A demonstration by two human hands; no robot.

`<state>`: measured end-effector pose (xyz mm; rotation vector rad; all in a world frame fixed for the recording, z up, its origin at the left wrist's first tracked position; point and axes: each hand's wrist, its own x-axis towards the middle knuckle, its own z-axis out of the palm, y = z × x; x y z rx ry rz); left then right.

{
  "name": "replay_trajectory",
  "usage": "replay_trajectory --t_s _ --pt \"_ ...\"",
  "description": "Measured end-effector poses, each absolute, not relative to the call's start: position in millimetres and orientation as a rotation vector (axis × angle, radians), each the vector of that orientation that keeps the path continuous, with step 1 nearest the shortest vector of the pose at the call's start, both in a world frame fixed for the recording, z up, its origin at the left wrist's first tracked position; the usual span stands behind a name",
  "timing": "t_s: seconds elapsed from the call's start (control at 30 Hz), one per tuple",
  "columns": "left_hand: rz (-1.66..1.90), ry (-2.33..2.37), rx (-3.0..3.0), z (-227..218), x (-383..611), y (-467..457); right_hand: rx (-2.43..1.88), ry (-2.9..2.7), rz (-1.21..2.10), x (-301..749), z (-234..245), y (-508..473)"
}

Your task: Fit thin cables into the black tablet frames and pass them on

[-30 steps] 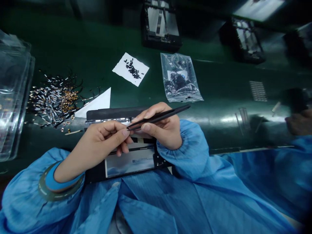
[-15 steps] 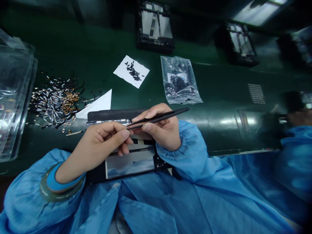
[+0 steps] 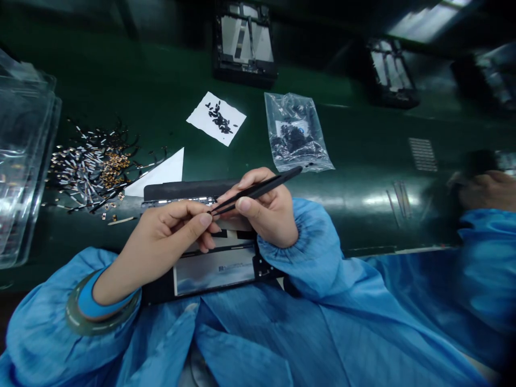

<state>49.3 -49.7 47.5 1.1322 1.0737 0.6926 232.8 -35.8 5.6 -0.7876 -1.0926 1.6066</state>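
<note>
My right hand [image 3: 268, 212] grips black tweezers [image 3: 262, 188], their tips pointing left and meeting my left fingertips. My left hand [image 3: 169, 239] is pinched, thumb against forefinger, at those tips; whatever it holds is too small to make out. Both hands hover over an opened black tablet-like device [image 3: 213, 266] lying at the near edge of the green work surface [image 3: 363, 145], its inner boards and a grey panel showing.
A heap of small gold and black flex parts [image 3: 92, 169] lies at left beside clear plastic trays [image 3: 22, 156]. White paper with tiny black pieces [image 3: 216, 117] and a clear parts bag [image 3: 295, 131] sit behind. More opened devices [image 3: 244, 40] lie farther back. Another person's hand [image 3: 486, 188] shows at right.
The back end of the tweezers has swung a little left and their tips have closed in on my left fingertips. The other person's hand at right has shifted.
</note>
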Motion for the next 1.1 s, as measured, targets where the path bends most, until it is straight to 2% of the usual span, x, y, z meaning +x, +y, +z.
replay_trajectory --t_s 0.57,0.73,0.83,0.97,1.1 --pt "0.608 1.056 1.323 42 44 -50 -0.691 -1.129 1.647 241 4 -30" --pt "0.647 1.301 2.050 29 39 -42 -0.940 -1.075 1.464 253 16 -20" --pt "0.539 1.321 2.492 19 43 -35 -1.125 -1.103 1.356 256 17 -12" --pt "0.413 1.231 2.672 9 46 -33 -1.209 -1.160 1.332 249 13 -4" --pt "0.471 1.149 2.661 4 40 -39 -1.233 -1.220 1.361 242 9 1"
